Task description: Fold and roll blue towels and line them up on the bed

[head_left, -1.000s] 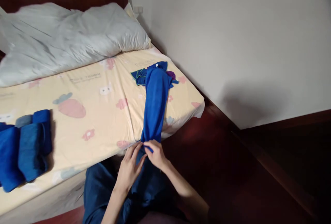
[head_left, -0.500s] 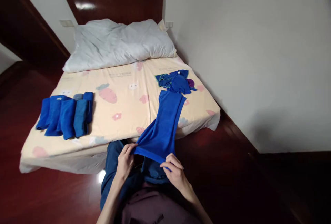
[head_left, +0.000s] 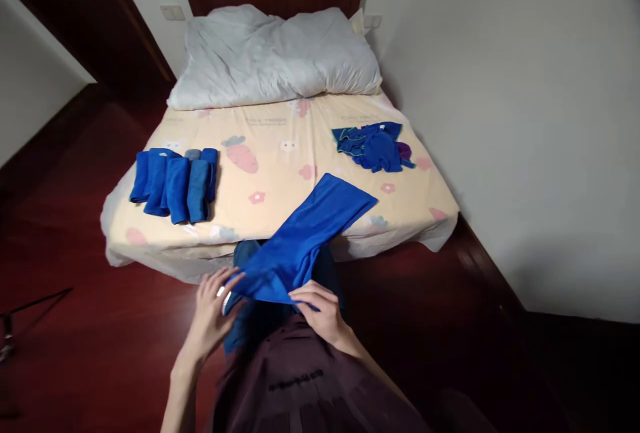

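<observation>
Fingers (head_left: 300, 294) on blue cloth (head_left: 305, 239)

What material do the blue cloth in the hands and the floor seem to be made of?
Blue cloth: probably soft matte textile, maybe microfiber or fleece; it drapes limply and shows no shine. Floor: apparently dark red polished wood or laminate; it is glossy and reflects light.

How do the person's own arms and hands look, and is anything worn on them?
Both forearms are bare, with no sleeves, gloves or watch in view. The left hand and right hand are slim with long fingers. No ring can be made out. A dark maroon top covers the body.
</observation>
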`<control>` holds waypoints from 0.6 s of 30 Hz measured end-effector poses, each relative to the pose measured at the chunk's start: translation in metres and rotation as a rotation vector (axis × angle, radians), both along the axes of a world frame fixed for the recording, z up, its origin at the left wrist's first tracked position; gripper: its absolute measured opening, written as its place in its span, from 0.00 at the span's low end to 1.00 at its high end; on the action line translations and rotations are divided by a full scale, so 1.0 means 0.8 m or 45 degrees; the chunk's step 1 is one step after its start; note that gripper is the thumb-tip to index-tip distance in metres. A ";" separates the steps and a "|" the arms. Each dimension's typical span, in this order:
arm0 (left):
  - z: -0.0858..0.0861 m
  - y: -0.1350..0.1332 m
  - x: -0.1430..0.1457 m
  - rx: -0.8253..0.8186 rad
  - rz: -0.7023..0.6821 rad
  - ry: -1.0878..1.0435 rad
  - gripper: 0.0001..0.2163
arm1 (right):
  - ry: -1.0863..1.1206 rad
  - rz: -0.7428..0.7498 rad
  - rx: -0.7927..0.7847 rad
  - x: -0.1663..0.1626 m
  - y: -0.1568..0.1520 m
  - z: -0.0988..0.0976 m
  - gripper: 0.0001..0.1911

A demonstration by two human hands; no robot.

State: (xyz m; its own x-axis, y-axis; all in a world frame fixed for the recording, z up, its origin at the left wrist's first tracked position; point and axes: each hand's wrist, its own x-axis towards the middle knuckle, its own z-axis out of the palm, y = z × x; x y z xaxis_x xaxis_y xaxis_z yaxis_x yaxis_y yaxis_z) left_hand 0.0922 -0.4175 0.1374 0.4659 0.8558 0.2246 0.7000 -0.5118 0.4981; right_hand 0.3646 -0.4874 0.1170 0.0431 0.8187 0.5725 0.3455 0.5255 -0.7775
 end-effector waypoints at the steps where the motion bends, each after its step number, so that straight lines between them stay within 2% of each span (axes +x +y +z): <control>1: 0.009 -0.012 0.007 -0.075 -0.108 -0.040 0.21 | -0.012 0.080 0.033 -0.016 0.003 0.006 0.13; 4: 0.028 -0.047 0.034 -0.294 -0.292 -0.245 0.21 | -0.053 0.212 0.135 -0.055 0.009 0.021 0.10; 7: 0.032 -0.068 0.049 -0.328 -0.228 -0.351 0.20 | 0.001 0.199 0.121 -0.071 0.014 0.027 0.03; 9: 0.031 -0.072 0.047 -0.276 -0.174 -0.351 0.22 | 0.063 0.213 0.039 -0.069 0.017 0.025 0.10; 11: 0.031 -0.072 0.038 -0.195 -0.154 -0.351 0.21 | 0.053 0.277 -0.054 -0.058 0.021 0.019 0.15; 14: 0.041 -0.067 0.018 -0.026 -0.137 -0.388 0.15 | -0.119 0.413 -0.130 -0.028 0.027 0.001 0.08; 16: 0.053 -0.063 0.002 0.119 -0.090 -0.437 0.13 | -0.206 0.394 -0.174 -0.002 0.032 -0.016 0.12; 18: 0.065 -0.060 -0.017 0.264 -0.009 -0.512 0.12 | -0.250 0.265 -0.260 0.027 0.036 -0.035 0.19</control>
State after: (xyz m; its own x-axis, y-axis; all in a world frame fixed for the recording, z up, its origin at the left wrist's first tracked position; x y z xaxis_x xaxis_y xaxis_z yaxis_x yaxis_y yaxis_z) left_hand 0.0788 -0.4659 0.1898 0.3120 0.7708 0.5555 0.4683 -0.6335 0.6159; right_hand 0.3859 -0.4587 0.0888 -0.2312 0.8969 0.3770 0.4005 0.4409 -0.8032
